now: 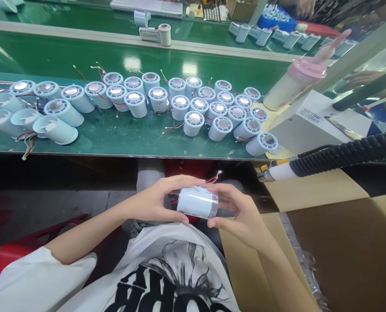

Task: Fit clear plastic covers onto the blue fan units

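Between my two hands, above my lap, lies a light-blue cylindrical housing [194, 201] turned on its side. Clear plastic surrounds its right end, and red wires with a white plug stick out behind it. My left hand [167, 200] is closed round the left end, thumb below and fingers above. At the other end my right hand [235, 208] grips the clear plastic with thumb and fingers. On the bench in front stand several similar light-blue cylinders [194, 123], mostly upright, with ribbed round tops and thin wires.
An open cardboard box [342, 251] with clear plastic pieces sits at my right. A tool on a black coiled hose [338, 154] juts over it. Behind are a white box-shaped device [309, 121] and a pink-capped bottle [293, 82]. A red stool [7, 260] is at left.
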`<state>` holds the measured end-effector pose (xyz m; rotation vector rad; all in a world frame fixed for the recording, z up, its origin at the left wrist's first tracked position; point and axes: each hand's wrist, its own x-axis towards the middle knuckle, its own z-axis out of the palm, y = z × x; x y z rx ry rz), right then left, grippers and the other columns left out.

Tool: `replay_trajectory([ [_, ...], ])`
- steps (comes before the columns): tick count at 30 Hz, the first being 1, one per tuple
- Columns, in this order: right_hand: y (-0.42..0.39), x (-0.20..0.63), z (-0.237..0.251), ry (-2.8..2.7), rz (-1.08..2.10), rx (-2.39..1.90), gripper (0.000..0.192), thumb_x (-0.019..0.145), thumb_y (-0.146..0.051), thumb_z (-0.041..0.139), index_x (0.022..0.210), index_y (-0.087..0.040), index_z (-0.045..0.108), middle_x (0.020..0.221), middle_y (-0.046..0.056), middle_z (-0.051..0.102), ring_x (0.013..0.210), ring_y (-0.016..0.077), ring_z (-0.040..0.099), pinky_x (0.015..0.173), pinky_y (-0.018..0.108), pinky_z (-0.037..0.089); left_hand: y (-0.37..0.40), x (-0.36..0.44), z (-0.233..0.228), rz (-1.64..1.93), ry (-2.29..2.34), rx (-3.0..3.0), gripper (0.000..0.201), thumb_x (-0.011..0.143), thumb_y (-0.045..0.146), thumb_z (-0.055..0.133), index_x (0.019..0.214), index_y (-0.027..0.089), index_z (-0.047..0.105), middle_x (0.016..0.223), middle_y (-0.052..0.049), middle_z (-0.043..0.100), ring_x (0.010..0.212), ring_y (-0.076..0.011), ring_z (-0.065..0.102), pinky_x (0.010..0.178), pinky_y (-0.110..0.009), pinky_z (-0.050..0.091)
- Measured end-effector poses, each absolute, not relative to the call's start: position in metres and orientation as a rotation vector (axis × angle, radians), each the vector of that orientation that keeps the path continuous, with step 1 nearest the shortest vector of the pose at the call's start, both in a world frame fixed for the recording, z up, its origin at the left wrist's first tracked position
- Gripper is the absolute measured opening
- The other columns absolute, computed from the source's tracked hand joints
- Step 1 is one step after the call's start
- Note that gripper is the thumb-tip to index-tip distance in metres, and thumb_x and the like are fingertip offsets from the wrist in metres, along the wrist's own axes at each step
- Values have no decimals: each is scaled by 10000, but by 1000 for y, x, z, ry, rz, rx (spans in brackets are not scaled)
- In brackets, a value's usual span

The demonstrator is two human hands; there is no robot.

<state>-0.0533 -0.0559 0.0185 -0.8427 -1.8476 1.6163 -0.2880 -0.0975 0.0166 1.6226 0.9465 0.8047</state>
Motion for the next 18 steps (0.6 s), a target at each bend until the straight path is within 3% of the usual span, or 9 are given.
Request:
replay_trajectory([
  [7,-57,-54,18,-1718,1801,-883,442,720,-308,774,1095,-242,552,1037,52,643,905,189,653,737,311,608,-98,-291,16,787,965,1729,779,678,243,779,1378,289,440,1414,-108,484,1300,-301,450,1087,-452,359],
  [13,-58,-56,17,-1548,1980,-936,462,710,-410,767,1069,-233,536,957,36,626,806,151,634,644,243,571,-98,-290,18,788,944,1770,753,702,262,765,1377,293,433,1413,-97,484,1297,-277,455,1088,-423,360],
  [18,-59,-59,19,-1455,2045,-1011,463,703,-493,739,1009,-223,521,896,24,618,677,132,616,579,257,572,-98,-290,19,800,923,1764,731,711,250,756,1370,303,444,1408,-88,491,1296,-272,456,1081,-411,367],
])
